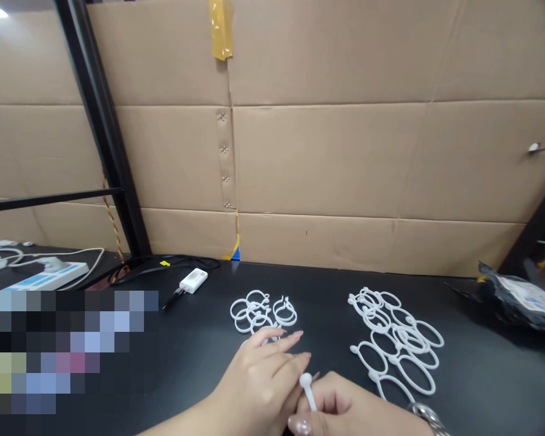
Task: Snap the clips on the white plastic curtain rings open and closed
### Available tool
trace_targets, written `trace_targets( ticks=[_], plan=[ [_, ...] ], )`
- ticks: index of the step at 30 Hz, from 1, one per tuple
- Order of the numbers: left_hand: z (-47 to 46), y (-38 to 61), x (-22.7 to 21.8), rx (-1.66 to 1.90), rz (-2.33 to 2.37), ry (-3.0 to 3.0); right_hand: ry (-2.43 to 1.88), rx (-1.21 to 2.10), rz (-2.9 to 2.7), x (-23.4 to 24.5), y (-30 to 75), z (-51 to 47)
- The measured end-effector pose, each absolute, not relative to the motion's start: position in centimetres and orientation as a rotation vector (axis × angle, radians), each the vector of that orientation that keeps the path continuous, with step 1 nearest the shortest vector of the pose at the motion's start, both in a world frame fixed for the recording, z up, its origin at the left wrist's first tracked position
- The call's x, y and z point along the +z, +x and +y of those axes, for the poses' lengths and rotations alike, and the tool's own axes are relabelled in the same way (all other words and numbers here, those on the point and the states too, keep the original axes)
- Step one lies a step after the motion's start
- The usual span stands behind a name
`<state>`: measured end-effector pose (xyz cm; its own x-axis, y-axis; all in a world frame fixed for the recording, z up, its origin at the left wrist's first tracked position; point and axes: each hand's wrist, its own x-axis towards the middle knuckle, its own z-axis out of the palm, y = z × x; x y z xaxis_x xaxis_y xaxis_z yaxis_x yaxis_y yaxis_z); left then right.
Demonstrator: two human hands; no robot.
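My right hand [345, 412] is closed around a white plastic piece [307, 389] with a round knob at its top; the rest of the piece is hidden in the fingers. My left hand [266, 378] lies flat beside it, fingers stretched forward, with one fingertip touching the knob. Just beyond the left fingertips sits a small cluster of white plastic rings [262, 312]. A larger spread of white rings [397, 342] lies right of the hands on the black table [322, 290].
A white adapter [193, 280] with a black cable lies at the left rear. A power strip [48, 275] with white cords sits far left. A black plastic bag [518, 300] rests at the right edge. A cardboard wall [345, 151] and a black frame post [102, 130] stand behind.
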<state>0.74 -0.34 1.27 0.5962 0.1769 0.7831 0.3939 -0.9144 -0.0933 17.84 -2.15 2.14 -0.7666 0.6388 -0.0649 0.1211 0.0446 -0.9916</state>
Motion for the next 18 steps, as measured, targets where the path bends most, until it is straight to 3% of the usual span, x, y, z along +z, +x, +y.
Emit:
trace_targets(
  ticks=[18],
  plan=[
    [-0.7, 0.9, 1.3, -1.245, -0.450, -2.540, -0.727, 1.734, -1.934, 1.3, 17.7, -2.7]
  ],
)
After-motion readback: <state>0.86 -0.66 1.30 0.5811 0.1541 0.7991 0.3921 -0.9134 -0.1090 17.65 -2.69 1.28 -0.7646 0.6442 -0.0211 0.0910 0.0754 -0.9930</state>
